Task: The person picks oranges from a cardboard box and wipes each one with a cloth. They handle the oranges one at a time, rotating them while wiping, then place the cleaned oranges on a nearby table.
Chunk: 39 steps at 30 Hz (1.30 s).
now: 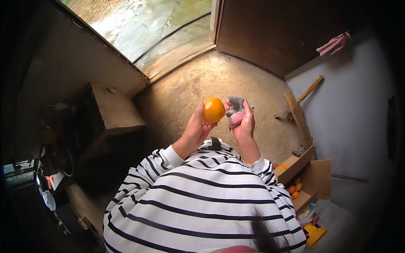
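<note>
My left hand [197, 126] grips a smooth, shiny orange fruit [213, 110], perhaps a persimmon, with the thumb along its left side. Just to the right, my right hand [245, 126] holds a crumpled grey and pink cloth [236, 110] between thumb and fingers. A small gap separates the cloth from the fruit. Both are held up in front of my striped top, above the floor. The fingers behind the fruit and behind the cloth are partly hidden.
An open cardboard box [322, 178] with several orange fruits [295, 188] stands at my right, a yellow container [315, 236] beyond it. A broom [310, 89] and a wooden board [298, 118] lean by the pale wall. A boxy block [115, 109] stands left; the open doorway [182, 68] lies ahead.
</note>
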{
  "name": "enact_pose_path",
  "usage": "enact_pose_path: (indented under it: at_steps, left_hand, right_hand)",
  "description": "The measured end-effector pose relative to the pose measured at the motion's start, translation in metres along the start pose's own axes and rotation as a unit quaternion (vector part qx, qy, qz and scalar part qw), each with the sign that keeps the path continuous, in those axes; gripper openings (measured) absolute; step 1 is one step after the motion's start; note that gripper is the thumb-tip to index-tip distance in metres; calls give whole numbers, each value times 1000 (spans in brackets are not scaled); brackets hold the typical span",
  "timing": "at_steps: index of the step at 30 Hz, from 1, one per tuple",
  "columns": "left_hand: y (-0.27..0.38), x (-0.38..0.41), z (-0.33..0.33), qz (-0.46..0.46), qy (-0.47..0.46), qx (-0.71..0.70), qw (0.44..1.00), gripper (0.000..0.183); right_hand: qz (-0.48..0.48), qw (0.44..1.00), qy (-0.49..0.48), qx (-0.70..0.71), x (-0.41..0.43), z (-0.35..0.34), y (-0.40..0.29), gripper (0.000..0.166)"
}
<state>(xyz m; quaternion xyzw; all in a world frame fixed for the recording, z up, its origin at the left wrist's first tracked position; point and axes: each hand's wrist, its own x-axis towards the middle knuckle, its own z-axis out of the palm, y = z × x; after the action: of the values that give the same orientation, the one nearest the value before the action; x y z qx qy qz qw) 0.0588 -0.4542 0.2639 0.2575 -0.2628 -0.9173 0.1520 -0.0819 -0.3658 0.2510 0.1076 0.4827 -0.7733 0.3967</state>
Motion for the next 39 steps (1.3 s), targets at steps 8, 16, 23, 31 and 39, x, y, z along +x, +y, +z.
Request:
enact_pose_path:
  at_steps: [8, 16, 23, 31, 39]
  left_hand:
    - [-7, -5, -17, 51, -14, -59, 997, 55]
    - [7, -30, -35, 35, -42, -58, 997, 56]
    - [19, -48, -48, 79, 0, -71, 994, 59]
    - [-17, -64, -44, 168, 88, -88, 978, 60]
    - [-31, -89, -30, 201, 83, -82, 973, 60]
  right_hand:
    - [-515, 623, -230, -542, -44, 42, 18, 27]
    - [-86, 941, -181, -274, -16, 37, 50, 29]
    - [-32, 983, -139, -116, -33, 46, 36, 40]
    - [-527, 537, -395, -528, -68, 67, 50, 34]
    - [55, 879, -332, -337, -50, 52, 49, 32]
